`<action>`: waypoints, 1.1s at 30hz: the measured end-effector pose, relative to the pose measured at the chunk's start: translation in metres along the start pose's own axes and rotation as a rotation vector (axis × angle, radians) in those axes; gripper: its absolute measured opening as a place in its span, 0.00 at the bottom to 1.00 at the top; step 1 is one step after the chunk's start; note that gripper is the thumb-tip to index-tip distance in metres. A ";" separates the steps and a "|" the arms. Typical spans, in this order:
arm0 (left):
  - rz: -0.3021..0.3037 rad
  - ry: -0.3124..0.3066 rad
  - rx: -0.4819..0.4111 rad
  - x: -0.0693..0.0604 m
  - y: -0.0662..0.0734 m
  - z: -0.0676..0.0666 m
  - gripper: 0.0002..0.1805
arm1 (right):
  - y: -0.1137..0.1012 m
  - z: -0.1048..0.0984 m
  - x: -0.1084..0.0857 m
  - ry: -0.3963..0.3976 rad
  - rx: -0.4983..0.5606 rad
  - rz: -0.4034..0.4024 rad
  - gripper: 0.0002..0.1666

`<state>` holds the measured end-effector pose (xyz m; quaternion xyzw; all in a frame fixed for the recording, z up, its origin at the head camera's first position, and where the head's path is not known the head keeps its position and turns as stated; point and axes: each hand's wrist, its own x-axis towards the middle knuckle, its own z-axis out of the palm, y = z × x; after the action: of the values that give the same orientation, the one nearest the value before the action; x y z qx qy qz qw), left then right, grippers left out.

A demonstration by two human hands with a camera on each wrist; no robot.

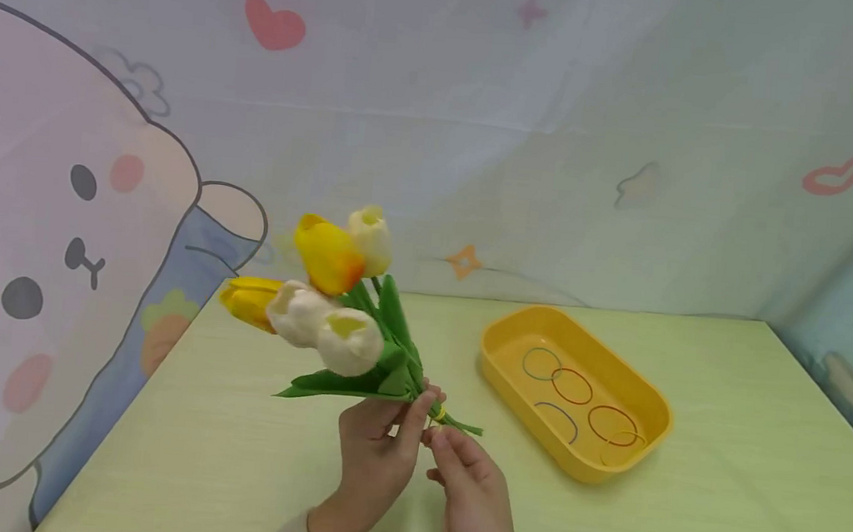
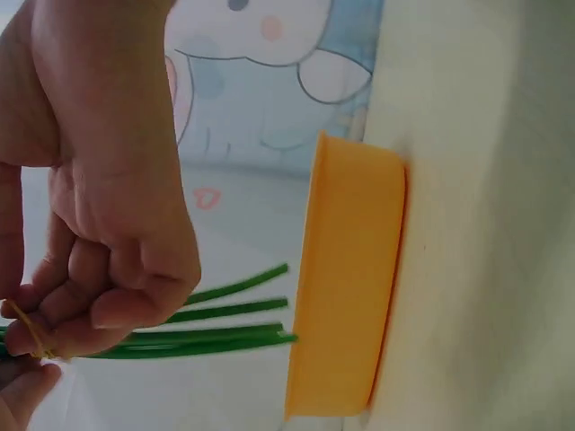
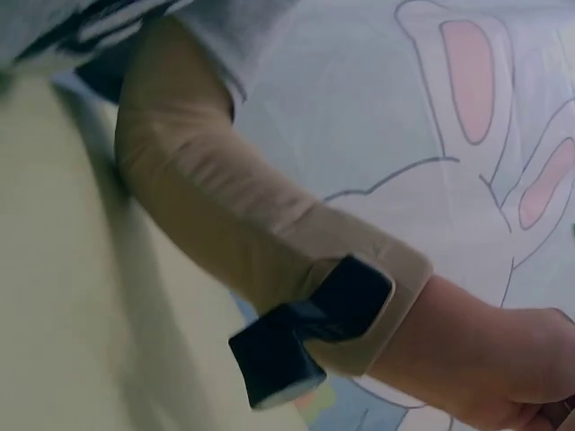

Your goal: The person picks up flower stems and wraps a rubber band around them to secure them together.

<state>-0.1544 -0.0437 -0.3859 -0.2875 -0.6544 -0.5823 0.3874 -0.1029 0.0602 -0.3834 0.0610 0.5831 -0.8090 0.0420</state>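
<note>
Yellow and white tulips with green leaves and stems (image 1: 349, 341) are held above a pale green tabletop (image 1: 209, 449), left of a yellow rounded-rectangular tray (image 1: 517, 405) containing thin coloured rings (image 1: 593, 388); the left hand (image 1: 380, 444) grips the stems; the right hand (image 1: 471, 487) pinches a thin yellow band (image 1: 441, 414) looped around them.
</note>
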 end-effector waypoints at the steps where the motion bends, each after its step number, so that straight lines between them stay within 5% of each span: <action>1: 0.016 -0.014 0.031 0.000 0.000 -0.001 0.05 | 0.000 -0.001 0.000 0.004 -0.056 -0.013 0.11; 5: 0.019 -0.077 0.085 0.001 -0.001 -0.003 0.05 | -0.003 -0.007 0.004 -0.025 -0.216 -0.052 0.17; 8: -0.001 -0.109 0.099 0.004 0.000 -0.006 0.05 | -0.006 -0.016 0.008 -0.084 -0.356 -0.167 0.13; 12: -0.030 -0.128 0.054 0.010 0.001 -0.010 0.05 | -0.012 -0.031 0.016 -0.172 -0.651 -0.550 0.01; 14: -0.057 -0.131 0.008 0.014 0.003 -0.012 0.06 | -0.016 -0.039 0.019 -0.183 -0.804 -0.742 0.04; 16: -0.083 -0.132 -0.029 0.016 0.005 -0.014 0.07 | -0.021 -0.045 0.020 -0.183 -0.911 -0.849 0.07; 25: -0.144 -0.214 -0.076 0.021 0.007 -0.021 0.06 | -0.043 -0.061 0.022 -0.384 -0.996 -0.688 0.03; 28: -0.142 -0.253 -0.069 0.023 0.006 -0.023 0.06 | -0.053 -0.065 0.021 -0.427 -1.010 -0.722 0.05; 33: -0.194 -0.317 -0.118 0.026 0.005 -0.028 0.05 | -0.069 -0.073 0.017 -0.424 -1.092 -0.895 0.09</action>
<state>-0.1591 -0.0725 -0.3608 -0.3334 -0.6966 -0.6018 0.2037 -0.1260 0.1517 -0.3442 -0.3702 0.8513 -0.3376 -0.1557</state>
